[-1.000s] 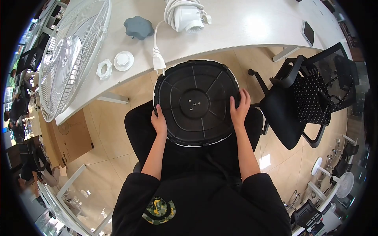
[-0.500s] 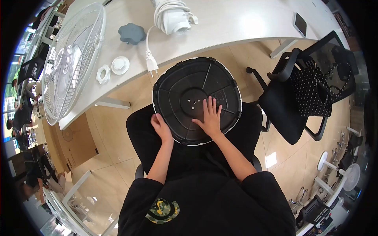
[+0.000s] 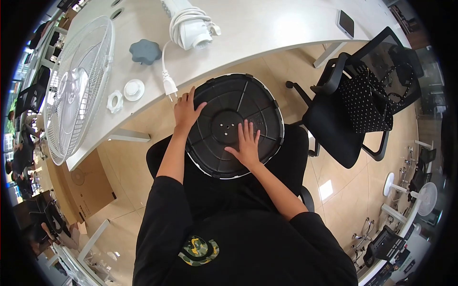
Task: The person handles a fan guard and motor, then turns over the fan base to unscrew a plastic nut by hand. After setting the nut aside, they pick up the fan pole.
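A round black disc with a white rim [image 3: 224,107], ribbed and with several small holes at its centre, rests on my lap, tilted against the table edge. My left hand [image 3: 187,112] is at the disc's upper left edge, fingers apart, thumb over the black face. Flat on the disc, right of the centre holes, my right hand [image 3: 246,148] has its fingers spread. Just beyond my left hand, a white plug [image 3: 169,85] hangs at the table edge, its cord running to a white fan part [image 3: 192,31] wrapped in cable.
The white table [image 3: 257,24] holds a fan grille [image 3: 78,90], a grey knob [image 3: 145,52], a white round cap [image 3: 134,89], a white ring nut [image 3: 115,102] and a phone [image 3: 346,24]. A black chair [image 3: 329,128] with a dotted bag [image 3: 365,102] stands at right; cardboard [image 3: 88,183] lies at left.
My left hand has moved up along the disc's left side to its upper left edge. My right hand still lies on the disc. The whole view has shifted slightly.
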{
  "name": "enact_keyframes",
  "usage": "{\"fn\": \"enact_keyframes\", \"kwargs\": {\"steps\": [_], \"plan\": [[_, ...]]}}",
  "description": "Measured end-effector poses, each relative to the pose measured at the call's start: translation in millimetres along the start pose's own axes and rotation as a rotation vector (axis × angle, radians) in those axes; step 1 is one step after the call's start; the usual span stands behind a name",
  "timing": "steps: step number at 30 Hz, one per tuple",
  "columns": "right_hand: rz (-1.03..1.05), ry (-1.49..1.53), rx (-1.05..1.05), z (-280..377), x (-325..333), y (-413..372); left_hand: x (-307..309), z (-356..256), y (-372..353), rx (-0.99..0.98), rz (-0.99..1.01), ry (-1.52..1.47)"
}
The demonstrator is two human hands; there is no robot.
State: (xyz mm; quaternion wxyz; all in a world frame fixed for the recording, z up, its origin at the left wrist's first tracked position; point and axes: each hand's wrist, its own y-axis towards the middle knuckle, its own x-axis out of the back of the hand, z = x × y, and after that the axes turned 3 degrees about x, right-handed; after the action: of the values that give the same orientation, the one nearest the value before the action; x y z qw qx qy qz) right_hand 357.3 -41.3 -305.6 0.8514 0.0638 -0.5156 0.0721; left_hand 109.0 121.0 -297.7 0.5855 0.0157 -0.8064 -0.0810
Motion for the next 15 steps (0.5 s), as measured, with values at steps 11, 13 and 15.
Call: {"fn": "enact_keyframes", "kwargs": {"steps": [11,13,15], "plan": [[0.015,0.054,0.090,-7.3,3.7,19.2,24.1,3.5,-87.1,0.252,-0.088,0.027],[0.019,0.028,0.128,-9.7,3.8,25.2,25.3,7.4,-97.7,0.309,-0.052,0.018],[0.047,0.029,0.163,-8.9,8.6,30.8,24.0,9.9,-104.3,0.350,-0.025,0.004]]}}
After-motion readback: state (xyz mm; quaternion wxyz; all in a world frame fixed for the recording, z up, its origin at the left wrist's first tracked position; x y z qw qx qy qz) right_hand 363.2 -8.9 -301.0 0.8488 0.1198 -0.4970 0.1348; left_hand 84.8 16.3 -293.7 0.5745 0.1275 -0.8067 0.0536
